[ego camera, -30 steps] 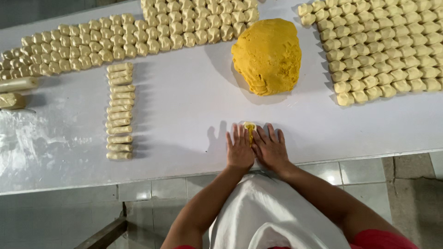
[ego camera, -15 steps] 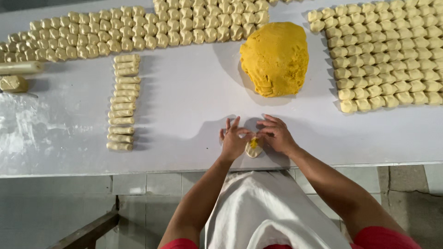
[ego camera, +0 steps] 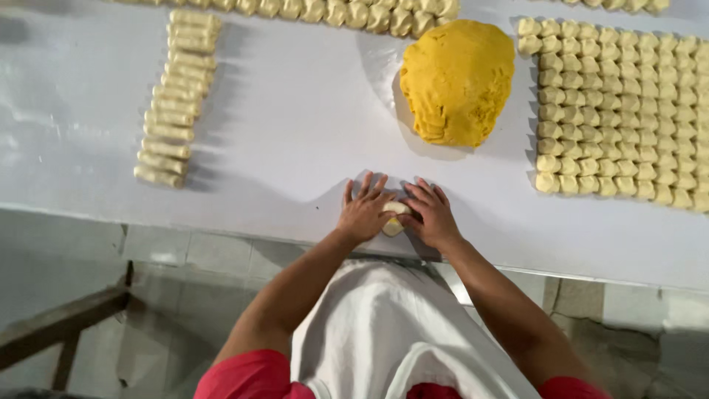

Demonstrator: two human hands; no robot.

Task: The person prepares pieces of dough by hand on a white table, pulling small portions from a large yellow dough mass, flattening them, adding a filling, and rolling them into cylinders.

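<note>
Down at the near edge of the white work table (ego camera: pixel 295 125), a small pale piece of dough (ego camera: pixel 395 219) sits pinched between both hands. The left hand (ego camera: pixel 363 213) lies on the table with its fingers spread wide and pointing away from the person, its thumb side touching the small piece. The right hand (ego camera: pixel 432 216) meets it from the other side, fingers half spread and curled lightly onto the piece, so the dough shows only in the gap between the two hands.

Beyond the hands, farther in on the table, stands a large rounded mound of deep yellow dough (ego camera: pixel 458 80), well apart from the small piece. To the right of that mound, a broad block of small pale shaped dough pieces (ego camera: pixel 620 122) lies in tight rows, near the mound's side. To the left of the mound, well apart from it, a single column of pale finger-shaped dough rolls (ego camera: pixel 173 100) runs away from the near edge. Behind the mound, along the far side of the table, a row of more pale shaped pieces (ego camera: pixel 347 13) is partly cut off by the top of the view. A white apron (ego camera: pixel 384 332) hangs below the hands.
</note>
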